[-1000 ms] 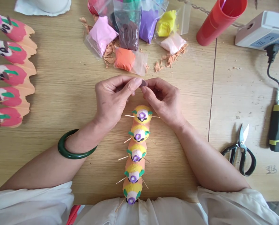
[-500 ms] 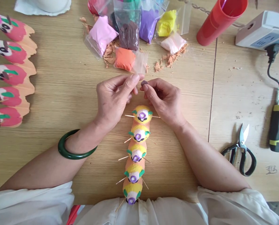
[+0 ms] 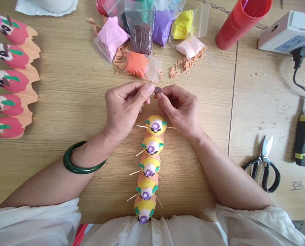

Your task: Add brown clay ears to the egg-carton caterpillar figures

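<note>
My left hand (image 3: 124, 106) and my right hand (image 3: 179, 106) meet fingertip to fingertip above the table, both pinched round a small brown piece of clay (image 3: 158, 90). Just below them lies a strip of egg-carton cups (image 3: 149, 167), painted yellow with purple and white centres, green tabs and toothpicks sticking out sideways. A green bangle (image 3: 77, 160) circles my left wrist. White sleeves show at the bottom edge.
Bags of coloured clay (image 3: 142, 30) lie at the back with orange scraps. Painted pink carton pieces (image 3: 11, 75) line the left edge. A red cup (image 3: 241, 20), a power strip (image 3: 288, 32), scissors (image 3: 265, 164) and a yellow-black tool (image 3: 304, 138) are at the right.
Half a second ago my fingertips had parted slightly with the clay on my right fingers; now my left fingertips are back against it.
</note>
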{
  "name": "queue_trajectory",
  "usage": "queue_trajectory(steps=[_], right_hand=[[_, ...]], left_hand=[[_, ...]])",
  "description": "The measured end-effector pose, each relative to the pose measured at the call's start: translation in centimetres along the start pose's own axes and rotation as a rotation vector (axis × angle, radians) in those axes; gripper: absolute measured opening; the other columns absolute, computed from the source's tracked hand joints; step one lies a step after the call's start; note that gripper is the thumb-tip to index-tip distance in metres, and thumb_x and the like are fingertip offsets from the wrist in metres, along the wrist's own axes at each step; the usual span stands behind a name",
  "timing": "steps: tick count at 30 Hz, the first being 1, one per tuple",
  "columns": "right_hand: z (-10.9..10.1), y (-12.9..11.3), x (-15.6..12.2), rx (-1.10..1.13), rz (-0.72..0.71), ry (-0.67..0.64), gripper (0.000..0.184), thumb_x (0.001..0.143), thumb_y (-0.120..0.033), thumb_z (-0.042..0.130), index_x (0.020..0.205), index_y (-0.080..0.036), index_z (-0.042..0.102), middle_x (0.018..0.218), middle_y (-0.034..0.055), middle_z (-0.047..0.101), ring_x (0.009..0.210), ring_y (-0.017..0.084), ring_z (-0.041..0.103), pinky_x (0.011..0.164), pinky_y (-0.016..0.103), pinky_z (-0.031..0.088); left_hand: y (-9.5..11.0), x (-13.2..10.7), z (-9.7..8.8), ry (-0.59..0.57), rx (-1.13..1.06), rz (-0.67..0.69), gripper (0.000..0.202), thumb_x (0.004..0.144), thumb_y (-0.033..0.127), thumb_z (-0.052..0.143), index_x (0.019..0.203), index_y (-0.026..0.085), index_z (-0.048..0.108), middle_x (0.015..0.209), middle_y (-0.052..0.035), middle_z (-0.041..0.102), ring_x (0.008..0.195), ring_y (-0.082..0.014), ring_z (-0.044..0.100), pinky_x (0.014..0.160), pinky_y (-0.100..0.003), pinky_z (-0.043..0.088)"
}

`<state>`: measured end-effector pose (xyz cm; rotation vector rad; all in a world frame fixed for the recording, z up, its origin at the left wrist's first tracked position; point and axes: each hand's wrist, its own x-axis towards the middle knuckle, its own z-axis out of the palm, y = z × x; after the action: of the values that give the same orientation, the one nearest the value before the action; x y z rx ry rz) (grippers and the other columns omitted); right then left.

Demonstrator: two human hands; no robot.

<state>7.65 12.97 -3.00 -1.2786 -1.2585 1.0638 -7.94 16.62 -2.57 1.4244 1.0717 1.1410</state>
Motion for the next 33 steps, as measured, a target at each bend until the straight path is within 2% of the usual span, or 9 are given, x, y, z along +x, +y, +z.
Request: queue_trajectory(steps=[4,7,10,13,16,20,23,28,33], right_hand=[[-0.02,-0.16,-0.04,-0.013,0.005,-0.009,0.045,0.088,-0.069,0.071,0.081,-0.026,0.063,0.068,-0.0009,0.059,0.059,0.014,0.044,0.052,0.032,0.040],[-0.07,-0.29,-0.11,-0.018,0.028,-0.008,0.044,0.087,-0.070,0.072,0.082,-0.027,0.064,0.068,-0.0003,0.059,0.061,0.015,0.046,0.053,0.032,0.041],[-0.13,-0.30,-0.15,-0.006,0.003,0.001,0.046,0.090,-0.071,0.067,0.081,-0.026,0.065,0.069,0.0000,0.060,0.061,0.015,0.048,0.054,0.032,0.044],[-0.14,-0.28,-0.15,-0.012,-0.028,0.004,0.048,0.093,-0.071,0.064,0.080,-0.025,0.066,0.069,-0.0003,0.060,0.061,0.014,0.049,0.055,0.032,0.044],[-0.12,-0.29,-0.09,-0.002,-0.047,-0.004,0.046,0.092,-0.069,0.066,0.079,-0.024,0.067,0.067,-0.0010,0.059,0.059,0.013,0.045,0.053,0.032,0.041],[-0.06,-0.23,0.00,-0.007,-0.032,-0.009,0.041,0.087,-0.064,0.076,0.084,-0.024,0.070,0.070,-0.0004,0.064,0.060,0.014,0.046,0.053,0.032,0.041],[-0.02,-0.15,0.00,0.019,-0.043,-0.001,0.040,0.090,-0.063,0.074,0.084,-0.024,0.069,0.069,-0.0012,0.061,0.059,0.013,0.045,0.053,0.032,0.039],[-0.04,-0.18,-0.03,-0.007,-0.037,-0.010,0.041,0.091,-0.063,0.072,0.080,-0.024,0.067,0.067,-0.0013,0.058,0.059,0.013,0.044,0.054,0.031,0.038],[-0.02,-0.08,-0.02,0.003,-0.037,-0.008,0.038,0.090,-0.060,0.075,0.085,-0.022,0.069,0.072,-0.0013,0.061,0.060,0.012,0.045,0.055,0.031,0.038]], left_hand=[[-0.09,0.23,0.12,-0.042,-0.047,0.051,0.024,0.088,0.051,0.082,0.084,0.028,0.082,0.067,0.0013,0.067,0.062,-0.0137,0.061,0.059,-0.032,0.048],[-0.27,0.22,0.01,-0.028,-0.017,0.079,0.021,0.088,0.047,0.084,0.081,0.027,0.082,0.064,0.0013,0.066,0.062,-0.0138,0.060,0.059,-0.032,0.046],[-0.27,0.14,-0.06,-0.021,0.009,0.064,0.024,0.088,0.049,0.083,0.080,0.027,0.082,0.062,0.0017,0.064,0.058,-0.0128,0.057,0.055,-0.032,0.042],[-0.11,0.14,0.05,-0.025,-0.019,0.052,0.028,0.088,0.055,0.081,0.084,0.027,0.082,0.064,0.0017,0.066,0.061,-0.0133,0.060,0.057,-0.031,0.046],[-0.09,0.20,0.16,-0.024,-0.030,0.060,0.026,0.087,0.053,0.083,0.084,0.027,0.082,0.066,0.0019,0.067,0.062,-0.0128,0.059,0.059,-0.031,0.049],[-0.35,0.19,0.05,0.016,-0.014,0.065,0.021,0.087,0.048,0.084,0.081,0.029,0.084,0.059,0.0032,0.060,0.055,-0.0096,0.046,0.051,-0.029,0.037],[-0.35,0.15,0.00,0.030,-0.027,0.058,0.019,0.087,0.045,0.085,0.081,0.028,0.085,0.058,0.0033,0.058,0.051,-0.0081,0.041,0.049,-0.030,0.031],[-0.02,0.10,0.17,-0.012,-0.053,0.048,0.019,0.089,0.046,0.083,0.091,0.028,0.086,0.064,0.0017,0.064,0.055,-0.0099,0.049,0.054,-0.030,0.039],[-0.18,0.12,0.14,0.012,-0.035,0.064,0.018,0.088,0.045,0.084,0.083,0.028,0.084,0.064,0.0023,0.065,0.058,-0.0106,0.052,0.056,-0.030,0.043]])
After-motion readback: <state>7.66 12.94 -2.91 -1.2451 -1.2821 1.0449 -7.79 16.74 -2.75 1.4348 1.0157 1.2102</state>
